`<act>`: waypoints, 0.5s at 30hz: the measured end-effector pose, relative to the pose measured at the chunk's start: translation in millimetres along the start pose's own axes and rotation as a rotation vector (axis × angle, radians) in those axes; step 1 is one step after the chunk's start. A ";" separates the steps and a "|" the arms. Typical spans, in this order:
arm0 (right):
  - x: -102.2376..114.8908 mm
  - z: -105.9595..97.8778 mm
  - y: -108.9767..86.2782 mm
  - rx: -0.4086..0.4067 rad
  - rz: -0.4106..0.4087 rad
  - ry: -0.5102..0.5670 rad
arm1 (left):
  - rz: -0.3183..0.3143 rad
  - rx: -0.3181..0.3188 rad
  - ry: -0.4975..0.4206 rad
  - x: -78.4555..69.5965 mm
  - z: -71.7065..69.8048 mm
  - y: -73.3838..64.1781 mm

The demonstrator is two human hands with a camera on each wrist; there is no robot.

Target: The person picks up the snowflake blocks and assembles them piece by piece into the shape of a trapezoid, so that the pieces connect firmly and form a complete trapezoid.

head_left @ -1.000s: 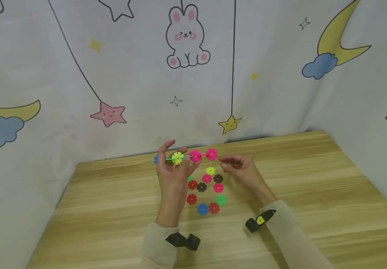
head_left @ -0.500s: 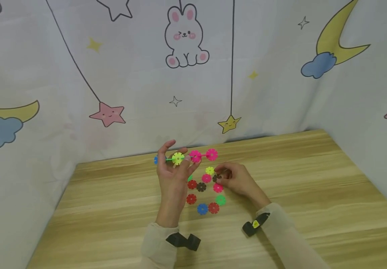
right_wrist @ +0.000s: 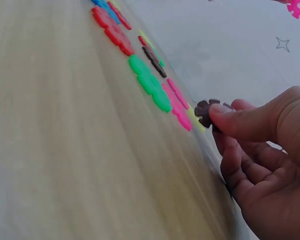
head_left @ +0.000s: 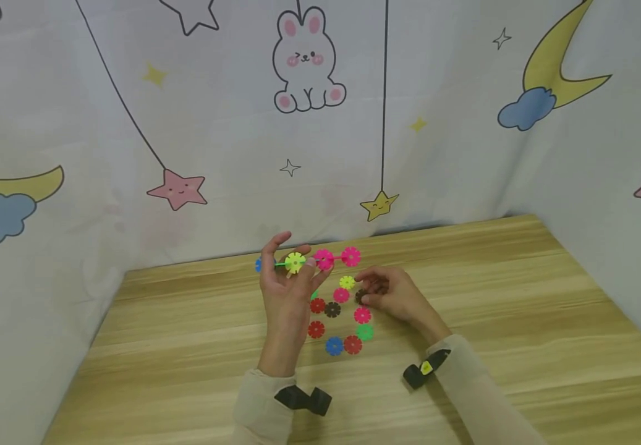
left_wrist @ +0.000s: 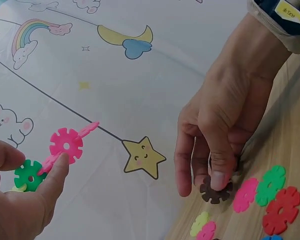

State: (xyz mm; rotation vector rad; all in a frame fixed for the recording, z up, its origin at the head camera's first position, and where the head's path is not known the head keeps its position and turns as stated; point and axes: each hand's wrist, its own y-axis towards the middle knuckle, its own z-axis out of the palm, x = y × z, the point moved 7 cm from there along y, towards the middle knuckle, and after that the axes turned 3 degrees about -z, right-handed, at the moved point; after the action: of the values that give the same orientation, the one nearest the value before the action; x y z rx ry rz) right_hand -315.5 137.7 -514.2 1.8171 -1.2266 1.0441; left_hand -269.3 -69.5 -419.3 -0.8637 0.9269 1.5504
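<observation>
My left hand (head_left: 289, 287) holds up a chain of notched plastic discs between thumb and fingers. Along the chain run a blue disc (head_left: 258, 265), a yellow disc (head_left: 295, 263), pink discs (head_left: 350, 256) and a green disc (left_wrist: 31, 175), joined at their slots. To the right, my right hand (head_left: 400, 296) pinches a dark brown notched disc (right_wrist: 204, 114) between thumb and fingers, its far part covered by the thumb. Just below that hand, a pink disc (head_left: 362, 315) lies on the wooden table (head_left: 465, 290).
Loose discs lie in a cluster between my forearms: a yellow one (head_left: 347, 282), another brown one (head_left: 332, 309), red ones (head_left: 316, 329), a blue one (head_left: 334, 346) and a green one (head_left: 365, 332). A patterned cloth (head_left: 231, 136) hangs behind the table.
My right hand has come down and left from beside the chain's end and now pinches the brown disc. The nearby pink disc has slid slightly downward. The left hand stays put.
</observation>
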 end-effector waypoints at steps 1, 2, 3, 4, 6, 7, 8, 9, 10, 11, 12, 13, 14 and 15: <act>-0.7 -1.2 0.0 0.001 0.007 0.036 | -0.002 -0.003 0.005 0.2 0.0 0.1; -0.9 -2.4 -0.3 0.001 0.014 0.071 | -0.003 -0.004 0.008 0.3 0.0 0.1; -1.5 -3.3 -0.3 0.001 0.021 0.100 | -0.005 -0.007 0.012 0.4 0.0 0.1; -2.1 -4.4 -0.4 -0.002 0.035 0.128 | -0.006 -0.010 0.016 0.4 -0.2 0.1; -2.6 -6.1 -0.5 -0.006 0.053 0.171 | -0.008 -0.016 0.022 0.2 -0.5 0.1; -2.8 -7.1 -0.5 -0.009 0.062 0.186 | -0.008 -0.017 0.022 0.1 -0.6 0.1; -2.7 -8.2 -0.8 -0.015 0.070 0.196 | -0.008 -0.017 0.022 0.0 -0.6 0.1; -2.9 -9.2 -0.9 -0.020 0.077 0.209 | -0.008 -0.017 0.022 0.0 -0.6 0.0; -2.7 -10.3 -1.1 -0.027 0.081 0.220 | -0.008 -0.017 0.023 -0.1 -0.6 -0.1; -1.9 -11.3 -1.0 -0.032 0.080 0.233 | -0.008 -0.017 0.023 -0.1 -0.6 -0.1; -1.2 -12.5 -1.0 -0.039 0.078 0.245 | -0.009 -0.016 0.021 0.0 -0.5 -0.2; -0.1 -13.7 -0.9 -0.047 0.073 0.256 | -0.009 -0.015 0.021 0.0 -0.4 -0.3; 1.1 -14.9 -0.8 -0.056 0.069 0.267 | -0.010 -0.014 0.020 0.1 -0.3 -0.3; 2.0 -16.0 -0.4 -0.065 0.064 0.281 | -0.009 -0.014 0.020 0.1 -0.2 -0.4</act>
State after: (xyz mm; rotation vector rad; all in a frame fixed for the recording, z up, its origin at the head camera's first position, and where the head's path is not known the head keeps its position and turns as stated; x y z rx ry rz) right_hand -318.4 150.9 -505.6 1.5303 -1.1384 1.2338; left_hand -268.9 -69.6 -419.5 -0.8935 0.9265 1.5440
